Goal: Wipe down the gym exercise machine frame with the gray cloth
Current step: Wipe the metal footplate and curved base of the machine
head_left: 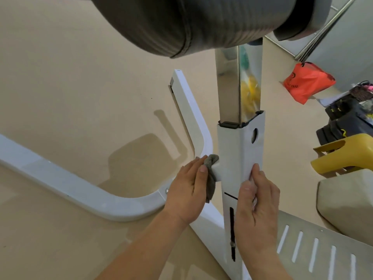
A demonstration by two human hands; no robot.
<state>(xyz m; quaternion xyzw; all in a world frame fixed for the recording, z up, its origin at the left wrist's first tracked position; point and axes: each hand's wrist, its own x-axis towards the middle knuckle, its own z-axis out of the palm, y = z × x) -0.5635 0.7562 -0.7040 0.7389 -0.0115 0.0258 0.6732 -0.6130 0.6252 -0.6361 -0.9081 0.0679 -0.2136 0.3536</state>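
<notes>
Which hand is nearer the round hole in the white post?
Right. The right hand grips the white post just below the round hole; the left hand holds the gray cloth farther off, left of the post.

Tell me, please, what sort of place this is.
Likely a gym or workout room: a white machine frame with a dark padded roller stands on a beige floor, an orange bag nearby.

Glossy white painted metal frame (240, 158), mirror-polished steel post (229, 85), soft gray cloth (271, 168).

Beige floor (70, 77), white machine frame (60, 184), orange bag (306, 81), yellow stool (343, 156)
</notes>
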